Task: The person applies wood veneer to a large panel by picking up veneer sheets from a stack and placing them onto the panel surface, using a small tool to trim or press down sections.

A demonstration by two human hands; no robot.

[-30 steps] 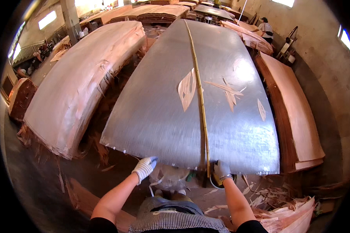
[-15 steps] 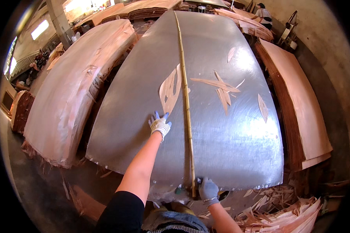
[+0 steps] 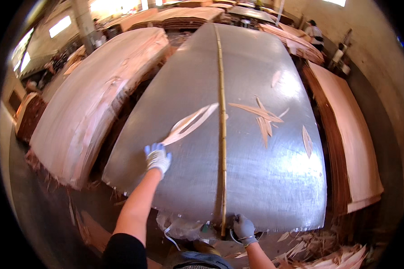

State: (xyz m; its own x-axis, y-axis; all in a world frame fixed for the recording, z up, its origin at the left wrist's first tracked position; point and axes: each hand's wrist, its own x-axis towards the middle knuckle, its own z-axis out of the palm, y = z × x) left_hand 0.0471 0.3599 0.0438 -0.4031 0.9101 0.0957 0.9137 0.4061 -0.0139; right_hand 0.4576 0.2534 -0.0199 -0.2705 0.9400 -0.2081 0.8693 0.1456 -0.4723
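Note:
My left hand (image 3: pixel 158 158), in a white glove with bluish fingertips, lies on the grey metal tabletop (image 3: pixel 184 175) with its fingers spread. Its fingertips touch the lower end of a torn, split piece of thin wood veneer (image 3: pixel 191 124), which slants up toward a long bamboo pole (image 3: pixel 222 112). The pole runs lengthwise down the tabletop. At the near edge, just right of the pole's end, my right hand (image 3: pixel 244 227) in a grey glove is closed. Something dark shows at its fingers, too small to make out.
Crossed veneer scraps (image 3: pixel 264 117) and a single sliver (image 3: pixel 307 141) lie right of the pole. Tall veneer stacks flank the table, one on the left (image 3: pixel 94 98) and one on the right (image 3: pixel 345 134). Shredded offcuts (image 3: pixel 318 251) pile up at the near right. Another person (image 3: pixel 315 36) stands far back.
My left hand has moved left and slightly toward me. The veneer piece has swung with it, its near end now further left. My right hand stays by the pole's end. The view has shifted slightly.

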